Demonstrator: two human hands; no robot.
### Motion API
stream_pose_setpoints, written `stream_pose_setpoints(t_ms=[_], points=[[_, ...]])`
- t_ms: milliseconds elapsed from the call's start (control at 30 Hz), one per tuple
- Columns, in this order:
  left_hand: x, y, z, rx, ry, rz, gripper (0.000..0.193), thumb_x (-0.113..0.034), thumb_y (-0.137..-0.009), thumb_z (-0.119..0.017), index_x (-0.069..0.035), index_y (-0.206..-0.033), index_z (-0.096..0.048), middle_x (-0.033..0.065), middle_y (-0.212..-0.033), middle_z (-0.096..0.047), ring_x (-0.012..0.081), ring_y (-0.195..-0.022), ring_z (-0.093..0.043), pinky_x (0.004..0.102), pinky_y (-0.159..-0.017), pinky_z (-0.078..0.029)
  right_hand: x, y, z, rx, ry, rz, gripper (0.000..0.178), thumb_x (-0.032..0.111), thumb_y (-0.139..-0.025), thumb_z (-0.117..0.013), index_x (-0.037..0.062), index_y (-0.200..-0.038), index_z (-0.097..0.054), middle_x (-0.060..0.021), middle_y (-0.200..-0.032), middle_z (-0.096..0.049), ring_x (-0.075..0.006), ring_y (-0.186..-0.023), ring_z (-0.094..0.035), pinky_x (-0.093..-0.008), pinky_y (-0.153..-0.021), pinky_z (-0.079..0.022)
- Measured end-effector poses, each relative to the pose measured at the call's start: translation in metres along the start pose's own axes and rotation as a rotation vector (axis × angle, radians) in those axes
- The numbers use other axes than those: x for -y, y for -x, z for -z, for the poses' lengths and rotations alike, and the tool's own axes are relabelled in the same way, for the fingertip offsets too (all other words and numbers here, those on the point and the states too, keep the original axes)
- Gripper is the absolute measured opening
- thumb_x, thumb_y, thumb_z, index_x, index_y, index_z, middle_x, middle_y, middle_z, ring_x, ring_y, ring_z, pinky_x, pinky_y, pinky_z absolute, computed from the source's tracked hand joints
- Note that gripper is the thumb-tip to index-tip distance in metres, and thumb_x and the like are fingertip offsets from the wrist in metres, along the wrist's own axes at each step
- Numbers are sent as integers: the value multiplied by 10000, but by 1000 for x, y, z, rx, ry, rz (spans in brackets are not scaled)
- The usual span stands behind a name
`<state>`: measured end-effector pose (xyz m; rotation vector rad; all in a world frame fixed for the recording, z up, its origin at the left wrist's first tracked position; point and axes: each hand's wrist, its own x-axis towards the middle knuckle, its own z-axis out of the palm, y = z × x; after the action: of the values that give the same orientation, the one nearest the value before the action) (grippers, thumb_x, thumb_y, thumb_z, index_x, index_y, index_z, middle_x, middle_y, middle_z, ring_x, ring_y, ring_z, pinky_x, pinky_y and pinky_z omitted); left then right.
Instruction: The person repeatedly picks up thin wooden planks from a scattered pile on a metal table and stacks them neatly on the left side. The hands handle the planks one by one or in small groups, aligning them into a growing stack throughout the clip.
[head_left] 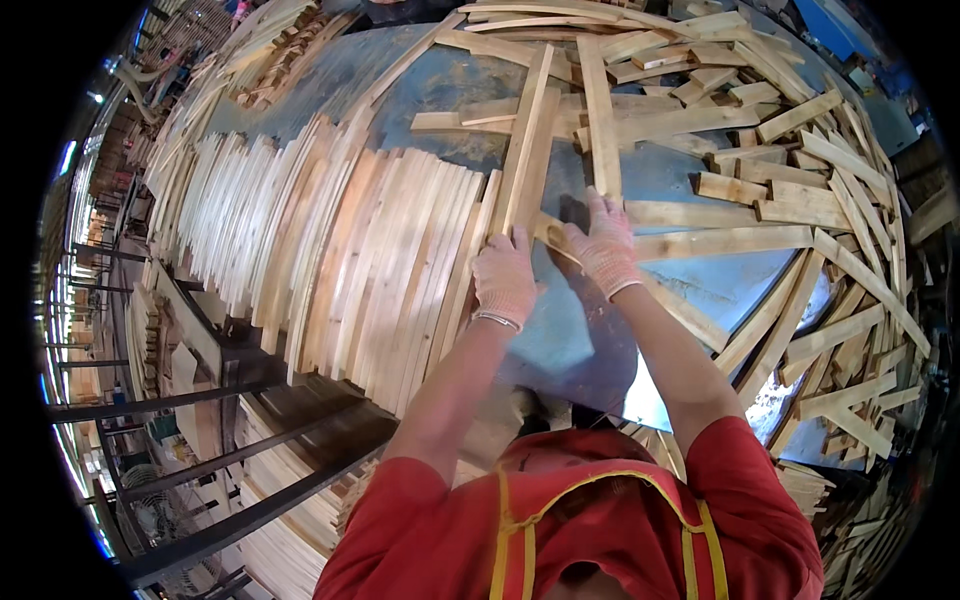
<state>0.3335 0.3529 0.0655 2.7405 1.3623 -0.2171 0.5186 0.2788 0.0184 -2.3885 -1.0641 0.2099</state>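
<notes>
Slats (598, 115) lie pointing away from us on the blue table (555, 330), best steered by their near ends, where our left hand (505, 278) and right hand (607, 245) rest, though we cannot tell how tightly.

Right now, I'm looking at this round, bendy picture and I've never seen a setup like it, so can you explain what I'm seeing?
There's no robot here, just a person's two gloved hands. The camera sits on that person's head and looks down; its wide fisheye lens bends straight edges near the rim. Left in the picture is the person's left.

On the bluish table, a row of pale boards lies on the left and a jumble of wood pieces on the right. The left hand is at the near end of a pair of long strips; the right hand touches another strip. How firmly either hand grips, I can't tell.
</notes>
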Motion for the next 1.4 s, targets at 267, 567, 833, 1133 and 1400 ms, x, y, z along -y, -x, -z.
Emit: stream_pose_setpoints(t_ms=[267,567,833,1133,1400], points=[[30,39,3,188,468,40,841,-200,-873,-768,-43,-1604,-383,267,-1513,-476,439,-1284,-623,501,-1090,-526,21,70,-3,256,-278,-96,741,316,-961,-751,89,-1601,-454,-165,-1485,-613,-323,-1354,-587,-414,-1154,-456],[95,221,16,494,381,-112,918,-284,-835,-811,-18,-1609,-394,264,-1556,-485,434,-1408,-511,515,-1182,-434,119,151,4,751,-471,-225,927,368,-952,-769,-32,-1641,-297,-268,-1423,-618,-264,-1301,-616,-365,-1079,-511],[101,156,-64,-161,18,-136,870,-322,-872,-770,-11,-1599,-407,191,-1560,-515,384,-1471,-456,526,-1219,-346,111,63,33,552,-404,163,512,401,-877,-707,-4,-1185,-647,-277,-1283,-683,-422,-1184,-660,-489,-1061,-501],[47,125,-40,-93,-236,55,813,-352,-891,-766,-143,-1604,-435,112,-1593,-485,326,-1478,-452,511,-1182,-389,-35,12,5,94,234,281,756,475,-857,-743,82,-1467,-529,-174,-1380,-579,-335,-1357,-516,-533,-1184,-333],[-25,163,-54,-23,98,-394,991,-617,-741,-844,-151,-1544,-500,113,-1509,-519,345,-1425,-473,526,-1094,-437,-100,68,70,366,275,895,809,539,-833,-778,122,-1494,-570,-87,-1313,-659,-304,-1339,-564,-478,-1232,-319]])
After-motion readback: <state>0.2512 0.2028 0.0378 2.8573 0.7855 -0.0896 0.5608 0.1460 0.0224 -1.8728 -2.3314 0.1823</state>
